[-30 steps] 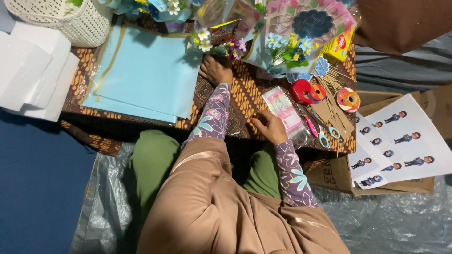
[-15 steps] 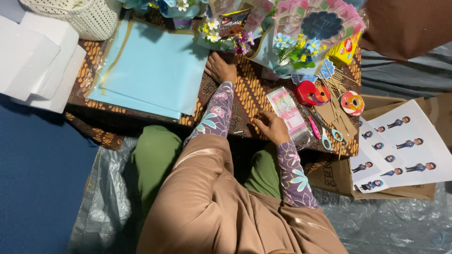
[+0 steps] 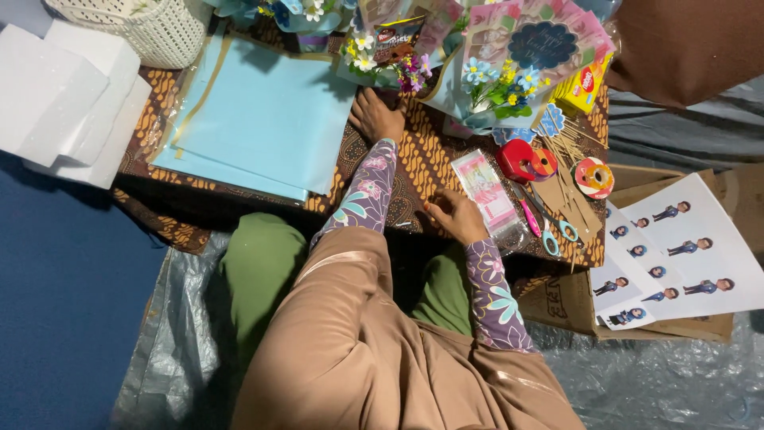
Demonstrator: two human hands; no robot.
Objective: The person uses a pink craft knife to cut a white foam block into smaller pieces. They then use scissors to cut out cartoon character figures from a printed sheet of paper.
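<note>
My left hand (image 3: 376, 116) lies flat, fingers spread, on the brown patterned cloth (image 3: 422, 163) of a low table, just below a bunch of small artificial flowers (image 3: 374, 56). My right hand (image 3: 454, 215) rests near the table's front edge, fingers loosely curled, touching the cloth beside a clear packet with pink contents (image 3: 487, 191). Neither hand holds anything. Light blue paper sheets (image 3: 263, 119) lie to the left of my left hand.
A wrapped flower bouquet (image 3: 517, 64) lies at the back. Red tape dispenser (image 3: 521, 159), tape roll (image 3: 593, 177), scissors (image 3: 545, 219) and wooden sticks (image 3: 569, 147) sit right. White sheets with small figures (image 3: 676, 247) rest on cardboard. White foam blocks (image 3: 68, 99) and a white basket (image 3: 151, 28) lie left.
The view has shifted slightly. My left hand has settled lower on the cloth, away from the flowers. My right hand stays near the packet.
</note>
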